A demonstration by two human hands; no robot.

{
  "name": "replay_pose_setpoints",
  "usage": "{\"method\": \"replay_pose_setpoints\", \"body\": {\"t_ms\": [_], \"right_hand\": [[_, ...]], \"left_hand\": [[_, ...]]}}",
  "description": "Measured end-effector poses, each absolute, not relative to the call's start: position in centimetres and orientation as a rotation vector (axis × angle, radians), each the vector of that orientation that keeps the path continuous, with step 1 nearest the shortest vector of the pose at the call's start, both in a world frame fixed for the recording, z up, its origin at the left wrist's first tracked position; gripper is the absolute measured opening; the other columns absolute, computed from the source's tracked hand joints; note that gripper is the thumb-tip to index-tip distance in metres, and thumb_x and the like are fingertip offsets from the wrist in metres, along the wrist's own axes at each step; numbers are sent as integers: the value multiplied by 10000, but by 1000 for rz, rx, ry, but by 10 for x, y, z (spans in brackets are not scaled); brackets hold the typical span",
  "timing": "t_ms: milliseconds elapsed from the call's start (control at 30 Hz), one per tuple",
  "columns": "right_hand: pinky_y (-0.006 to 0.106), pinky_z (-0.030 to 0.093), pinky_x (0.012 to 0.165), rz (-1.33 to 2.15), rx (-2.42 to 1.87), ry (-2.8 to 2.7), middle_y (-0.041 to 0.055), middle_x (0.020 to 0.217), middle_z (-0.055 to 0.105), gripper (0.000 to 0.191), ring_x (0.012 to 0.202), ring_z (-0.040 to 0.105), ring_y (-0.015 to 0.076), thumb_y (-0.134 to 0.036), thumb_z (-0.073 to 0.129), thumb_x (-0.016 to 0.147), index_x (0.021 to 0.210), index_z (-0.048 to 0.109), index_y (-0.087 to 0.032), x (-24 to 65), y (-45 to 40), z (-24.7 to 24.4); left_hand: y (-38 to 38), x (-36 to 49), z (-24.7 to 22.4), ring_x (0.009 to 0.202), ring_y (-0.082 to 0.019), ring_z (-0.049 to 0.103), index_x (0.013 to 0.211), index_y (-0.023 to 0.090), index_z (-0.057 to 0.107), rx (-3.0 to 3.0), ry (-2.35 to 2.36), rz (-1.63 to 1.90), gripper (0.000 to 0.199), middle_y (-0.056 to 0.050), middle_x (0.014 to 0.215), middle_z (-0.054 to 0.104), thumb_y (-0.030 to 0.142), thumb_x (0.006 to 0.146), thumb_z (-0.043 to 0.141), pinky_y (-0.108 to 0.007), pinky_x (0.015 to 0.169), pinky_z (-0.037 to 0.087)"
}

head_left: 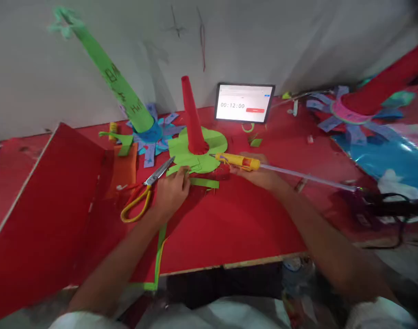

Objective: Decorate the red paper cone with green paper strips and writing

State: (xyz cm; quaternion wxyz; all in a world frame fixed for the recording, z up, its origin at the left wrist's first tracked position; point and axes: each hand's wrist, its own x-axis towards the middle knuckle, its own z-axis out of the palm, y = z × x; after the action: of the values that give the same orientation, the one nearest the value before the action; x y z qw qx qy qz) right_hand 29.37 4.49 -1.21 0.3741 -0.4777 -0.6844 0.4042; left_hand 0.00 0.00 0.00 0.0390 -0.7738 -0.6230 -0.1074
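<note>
A red paper cone (pixel 192 116) stands upright on a green petal-shaped base (pixel 215 139) near the middle of the red table. At the near left edge of that base is my left hand (pixel 172 189), fingers curled together; what they pinch is too small to tell. My right hand (pixel 253 176) is closed round a yellow glue gun (pixel 241 161), whose tip points left at the base's right side. A clear glue stick (pixel 304 175) runs out of its back. Scissors with yellow handles (pixel 136 208) lie left of my left hand. A green strip (pixel 204 183) lies just right of it.
A tall green tube (pixel 116 82) stands on a blue petalled base at the back left. A tablet (pixel 245 103) leans near the wall. At the right are a red cone (pixel 387 87) with purple petals and a blue sheet (pixel 394 157). A red board (pixel 47 201) rises at the left.
</note>
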Motion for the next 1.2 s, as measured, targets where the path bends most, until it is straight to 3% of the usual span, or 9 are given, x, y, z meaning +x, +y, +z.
{"method": "replay_pose_setpoints", "body": {"t_ms": [300,667,1200], "right_hand": [[286,408,526,1258,-1256,-1930,24,719,676,380,626,607,183,-567,837,716,777,724,-209,303,39,3],[279,371,522,1286,-1280,-2130,5,675,616,370,609,544,156,-560,800,767,755,672,-214,307,41,7],[313,356,595,1122,-1164,-2402,16,751,686,410,669,584,177,-617,716,856,776,646,-221,311,44,10]], "left_hand": [[1,-4,-2,750,-245,736,1193,173,677,-2311,-1873,-398,313,-90,850,775,243,999,441,-318,643,415],[4,-9,-2,676,-237,703,1169,176,685,-2313,-1764,-361,304,-87,786,755,240,1005,437,-321,602,370],[6,-11,-6,710,-244,725,1186,194,672,-2333,-1768,-293,311,-98,848,779,250,1016,417,-313,609,388]]}}
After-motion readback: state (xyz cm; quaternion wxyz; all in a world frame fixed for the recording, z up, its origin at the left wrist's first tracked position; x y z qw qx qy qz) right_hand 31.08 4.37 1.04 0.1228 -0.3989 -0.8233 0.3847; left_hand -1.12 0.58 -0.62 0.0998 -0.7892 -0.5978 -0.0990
